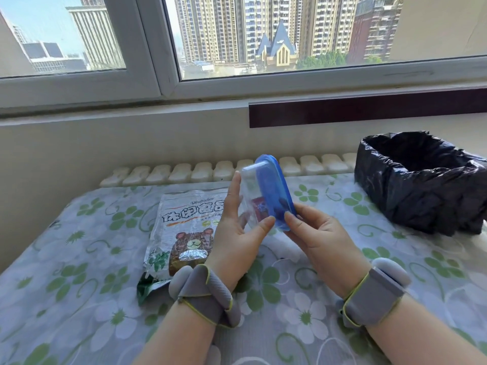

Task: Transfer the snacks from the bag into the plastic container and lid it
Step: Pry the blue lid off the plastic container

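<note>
A clear plastic container [250,191] with a blue lid [275,188] on it is held on its side above the table, lid facing right. My left hand [237,233] grips the clear body, thumb near the lid's lower edge. My right hand [316,233] holds the blue lid's lower rim with its fingertips. Something red and dark shows through the clear wall. The snack bag [181,233], silver with a brown bear picture, lies flat on the table behind my left hand, partly hidden by it.
A bin lined with a black bag [421,185] stands at the back right on the floral tablecloth [79,285]. A white radiator [184,172] runs along the wall behind the table, under the window.
</note>
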Tool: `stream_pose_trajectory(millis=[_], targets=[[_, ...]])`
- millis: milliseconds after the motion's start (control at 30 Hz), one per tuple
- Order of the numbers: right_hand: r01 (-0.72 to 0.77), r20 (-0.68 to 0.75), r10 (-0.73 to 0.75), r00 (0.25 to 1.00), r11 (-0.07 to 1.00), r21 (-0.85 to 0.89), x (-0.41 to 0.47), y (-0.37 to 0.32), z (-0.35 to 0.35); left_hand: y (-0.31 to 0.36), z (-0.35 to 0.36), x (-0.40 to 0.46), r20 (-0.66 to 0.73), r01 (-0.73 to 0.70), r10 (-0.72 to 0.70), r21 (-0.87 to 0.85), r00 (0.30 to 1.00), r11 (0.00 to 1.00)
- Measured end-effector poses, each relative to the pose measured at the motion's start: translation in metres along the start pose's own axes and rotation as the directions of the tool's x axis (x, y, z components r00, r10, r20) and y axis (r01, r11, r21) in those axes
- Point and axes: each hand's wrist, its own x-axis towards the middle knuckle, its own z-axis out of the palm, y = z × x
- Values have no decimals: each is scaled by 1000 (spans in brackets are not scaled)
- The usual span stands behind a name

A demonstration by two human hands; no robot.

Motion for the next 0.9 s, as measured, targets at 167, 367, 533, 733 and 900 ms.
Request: stream_pose_trajectory(millis=[167, 367, 533, 733, 900], targets=[[1, 45, -1, 999, 1000, -9, -1, -1, 2, -4, -4, 2, -23, 18, -19, -23, 1000, 1000], [54, 95, -42, 995, 991, -126, -4, -6, 7, -10, -4, 6, 19, 59, -57, -118, 998, 991], [101, 47, -92, 995, 962, -253, -5, -3, 7, -9, -1, 2, 48, 67, -61, -134, 997, 989], [151, 2, -163, 987, 907, -393, -8, -3, 8, -9, 0, 1, 8, 50, -50, -137, 999, 989], [157, 12, -172, 985, 868, -471, -8, 1, 8, -13, -1, 1, -15, 40, -43, -119, 999, 992]])
